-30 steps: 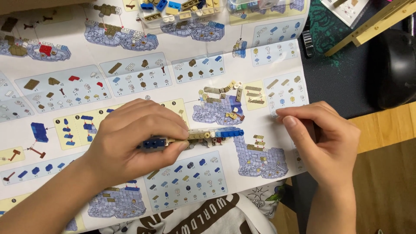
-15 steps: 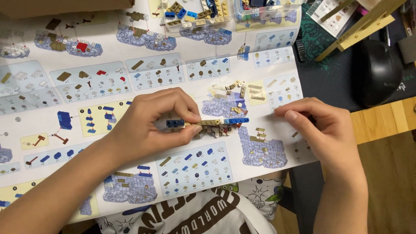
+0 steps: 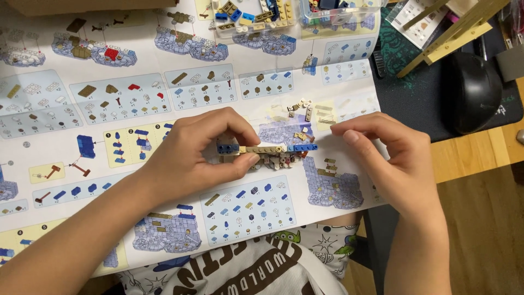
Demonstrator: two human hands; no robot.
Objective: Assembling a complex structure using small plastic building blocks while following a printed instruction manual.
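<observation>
My left hand pinches the left end of a small brick assembly, a long strip of dark blue, tan and light blue pieces with brownish bits under it. It rests on a large printed instruction sheet. My right hand lies just right of the assembly, fingers curled, fingertips close to its light blue end but apart from it; whether they hold a small piece is hidden. A few loose tan pieces lie on the sheet just above the assembly.
A clear tray of sorted bricks sits at the top edge. A dark mat with a black mouse and wooden sticks lies to the right. Wooden desk edge shows beyond.
The view has shifted, so the sheet appears lower and further right. My left hand keeps its hold on the assembly; my right hand stays close beside its right end.
</observation>
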